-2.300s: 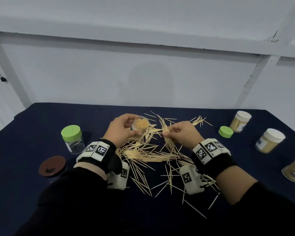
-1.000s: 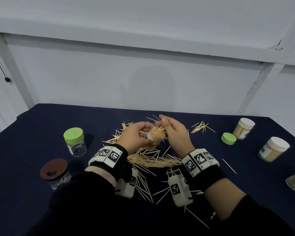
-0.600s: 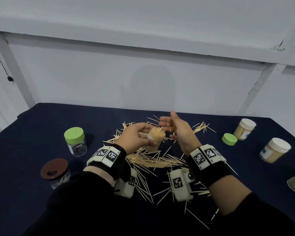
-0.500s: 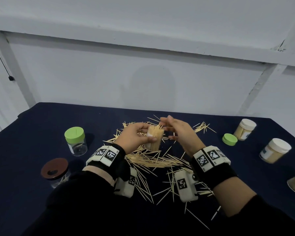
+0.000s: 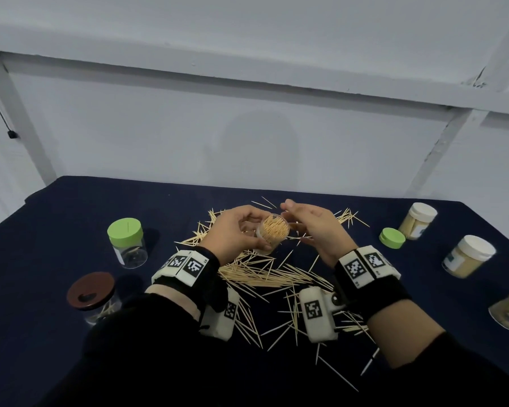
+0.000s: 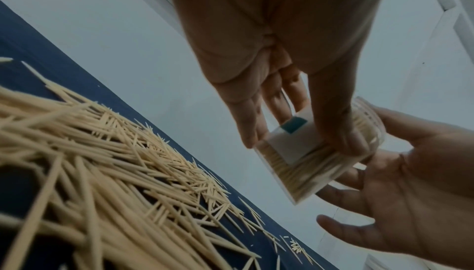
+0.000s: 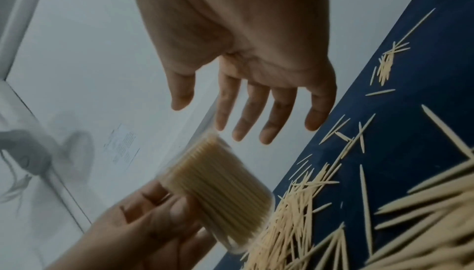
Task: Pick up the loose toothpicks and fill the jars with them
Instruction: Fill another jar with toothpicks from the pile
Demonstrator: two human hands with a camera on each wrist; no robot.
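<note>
Clear glossy plastic jar (image 5: 272, 234) in the left hand (image 5: 232, 233); pale matt wooden toothpicks (image 5: 259, 274) beneath, on dark matt cloth-covered desk (image 5: 71, 207).

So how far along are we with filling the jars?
Done: two white-lidded jars on the right look full and capped. In hand: the left hand holds an open jar packed with toothpicks; the right hand is open beside it. Left: its likely lid, the loose green lid, a big toothpick pile, and the nearly empty green-lidded jar and brown-lidded jar.
</note>
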